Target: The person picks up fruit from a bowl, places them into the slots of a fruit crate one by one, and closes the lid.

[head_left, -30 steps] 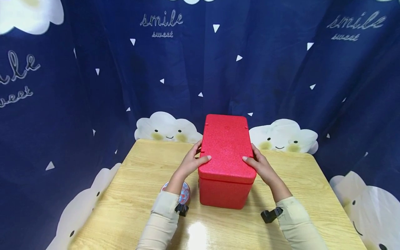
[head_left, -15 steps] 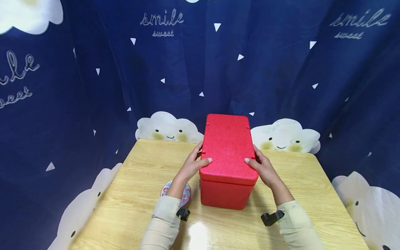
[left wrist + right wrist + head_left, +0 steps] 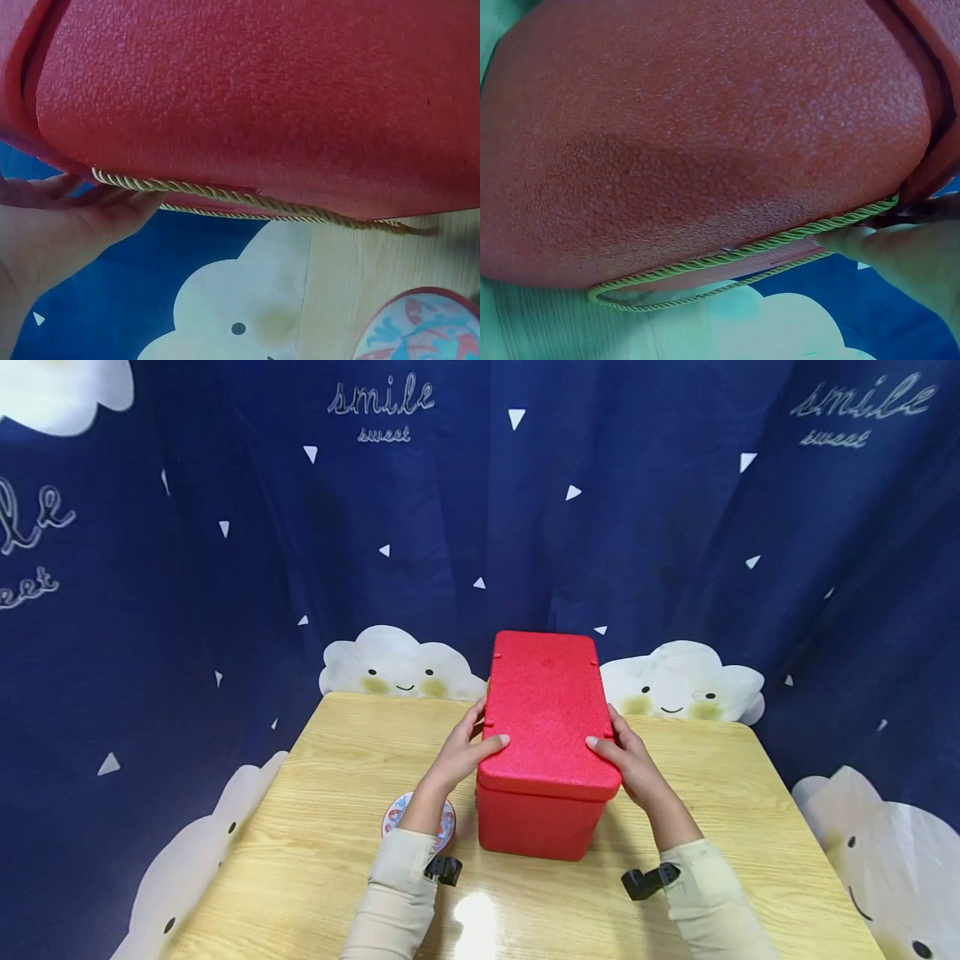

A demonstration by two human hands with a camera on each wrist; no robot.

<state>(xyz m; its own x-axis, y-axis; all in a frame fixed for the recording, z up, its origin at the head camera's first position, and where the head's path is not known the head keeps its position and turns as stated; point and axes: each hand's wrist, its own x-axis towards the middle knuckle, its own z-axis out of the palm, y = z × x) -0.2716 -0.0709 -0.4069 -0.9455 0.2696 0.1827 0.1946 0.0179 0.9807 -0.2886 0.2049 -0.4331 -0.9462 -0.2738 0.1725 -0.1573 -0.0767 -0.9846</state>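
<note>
A red foam box (image 3: pixel 542 822) with a lid (image 3: pixel 547 710) of the same colour stands lengthwise at the middle of the table. My left hand (image 3: pixel 461 752) grips the box at the lid's left edge, thumb on top, fingers down the side. On the opposite edge my right hand (image 3: pixel 633 760) holds it the same way. A twisted gold cord (image 3: pixel 255 199) runs along the box's left side by my fingers; another green-gold cord (image 3: pixel 780 241) shows on the right side. A dark seam separates lid and body in both wrist views. Some fingertips are hidden behind the box.
A round dish-like thing (image 3: pixel 397 814) with a red rim and blue-and-red pattern lies left of the box, partly under my left forearm. The wooden table (image 3: pixel 345 760) ends at a dark blue curtain (image 3: pixel 435 527) printed with clouds. Wrist cameras (image 3: pixel 649 882) sit on both sleeves.
The head view shifts slightly. Both hands keep their hold at the lid's edges, and the box stays in about the same place.
</note>
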